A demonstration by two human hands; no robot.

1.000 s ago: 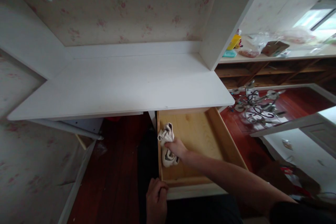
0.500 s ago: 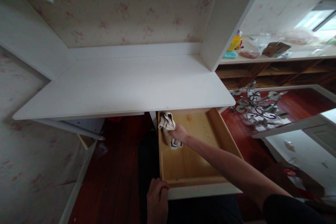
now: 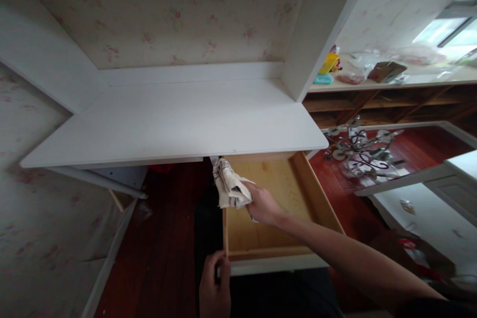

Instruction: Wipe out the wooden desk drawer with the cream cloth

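A wooden drawer [image 3: 276, 243] with a white front stands pulled out from under the white desk [image 3: 179, 119]. My right hand [image 3: 263, 203] is closed on a folded, cream cloth [image 3: 231, 186] with dark stripes. The cloth lies over the drawer's left side wall, partly outside it, near the desk edge. At the drawer's front left corner, my left hand [image 3: 215, 283] has its fingers curled round the edge, with the thumb close to the front panel. Bare pale wood shows inside the drawer.
A chandelier [image 3: 367, 151] lies on the red wooden floor [image 3: 160, 253] to the right. Behind it, a low wooden shelf [image 3: 335, 104] carries bags and a cardboard box [image 3: 385, 72]. A white cabinet [image 3: 428, 208] is at the right. The desk's upright panel [image 3: 328, 35] rises at the back.
My right hand has lifted the cloth from inside the drawer onto its left wall, toward me and up. My left hand has shifted slightly left at the corner, its grip looser.
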